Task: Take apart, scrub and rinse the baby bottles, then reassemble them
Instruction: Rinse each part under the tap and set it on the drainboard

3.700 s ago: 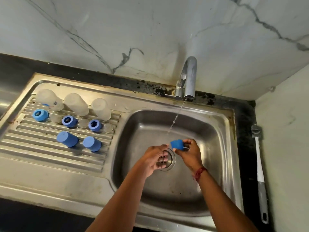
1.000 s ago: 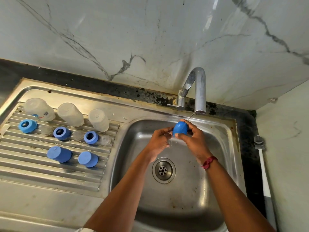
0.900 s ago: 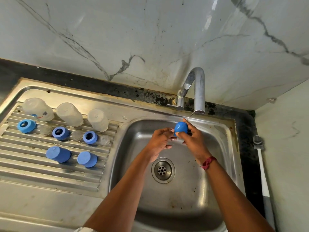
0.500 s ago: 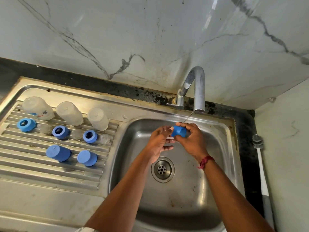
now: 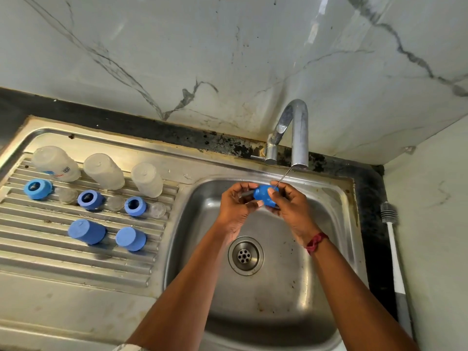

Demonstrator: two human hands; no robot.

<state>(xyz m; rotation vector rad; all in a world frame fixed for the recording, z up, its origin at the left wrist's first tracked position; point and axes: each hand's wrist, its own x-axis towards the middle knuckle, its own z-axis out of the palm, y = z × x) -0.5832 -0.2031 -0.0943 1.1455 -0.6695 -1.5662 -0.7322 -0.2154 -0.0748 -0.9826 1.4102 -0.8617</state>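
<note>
Blue cap (image 5: pixel 263 196) under the tap (image 5: pixel 299 133).
Your right hand (image 5: pixel 292 211) pinches it; your left hand (image 5: pixel 234 207) curls its grip round the other end.

Matt blue plastic cap (image 5: pixel 264 198); scuffed, shiny steel sink (image 5: pixel 336 211).

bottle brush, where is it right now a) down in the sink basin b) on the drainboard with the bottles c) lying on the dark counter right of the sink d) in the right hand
c: the bottle brush lies on the dark counter right of the sink, while the left hand and right hand hold the blue cap.
</note>
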